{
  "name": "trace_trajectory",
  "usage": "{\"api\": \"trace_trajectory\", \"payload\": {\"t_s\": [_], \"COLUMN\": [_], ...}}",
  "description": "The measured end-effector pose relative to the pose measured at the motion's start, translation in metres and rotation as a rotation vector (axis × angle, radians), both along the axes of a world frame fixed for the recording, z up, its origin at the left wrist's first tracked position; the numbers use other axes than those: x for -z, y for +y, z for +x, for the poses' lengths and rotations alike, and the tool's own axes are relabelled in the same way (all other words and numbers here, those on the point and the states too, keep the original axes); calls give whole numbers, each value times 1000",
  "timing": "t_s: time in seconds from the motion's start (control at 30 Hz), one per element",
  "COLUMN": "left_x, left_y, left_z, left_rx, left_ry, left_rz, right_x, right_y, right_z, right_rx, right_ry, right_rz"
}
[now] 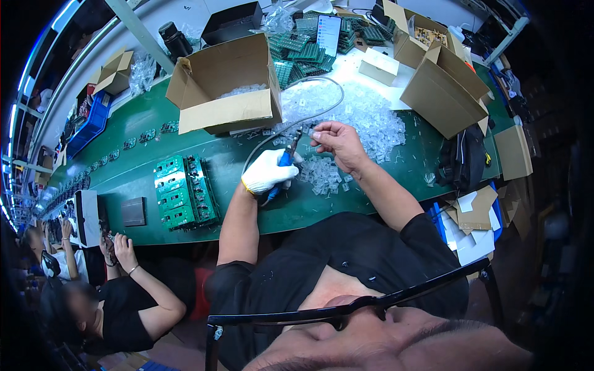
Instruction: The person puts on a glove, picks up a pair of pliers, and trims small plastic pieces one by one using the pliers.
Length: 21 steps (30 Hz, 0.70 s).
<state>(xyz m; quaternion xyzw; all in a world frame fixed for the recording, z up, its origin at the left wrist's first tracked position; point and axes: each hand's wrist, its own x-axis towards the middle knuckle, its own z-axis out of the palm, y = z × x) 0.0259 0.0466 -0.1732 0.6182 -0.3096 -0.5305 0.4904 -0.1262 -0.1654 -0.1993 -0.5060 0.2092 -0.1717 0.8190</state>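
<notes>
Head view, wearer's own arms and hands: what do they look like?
The left hand wears a white fabric glove with yellow edging at the wrist; the right hand is bare. Both forearms are bare below short black fabric sleeves.

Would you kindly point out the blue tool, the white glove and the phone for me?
Blue tool (286, 158), head view: on its blue body.
White glove (267, 172), head view: on its back.
Phone (328, 35), head view: on its lit screen.
</notes>
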Motion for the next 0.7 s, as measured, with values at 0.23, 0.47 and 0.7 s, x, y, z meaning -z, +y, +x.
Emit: {"api": "trace_trajectory", "payload": {"t_s": [0.23,0.47,0.7], "left_x": [12,10,15], "left_y": [3,4,3], "left_z": [11,9,11], "left_rx": [-69,-36,3], "left_ry": [99,58,86], "left_rz": [-136,-108,-109], "right_x": [14,4,29], "right_y": [-9,-6,-13], "right_z": [-20,-2,35], "right_rx": [-243,-110,-86], "right_ry": [193,440,444], "right_rz": [-766,-909,-1497]}}
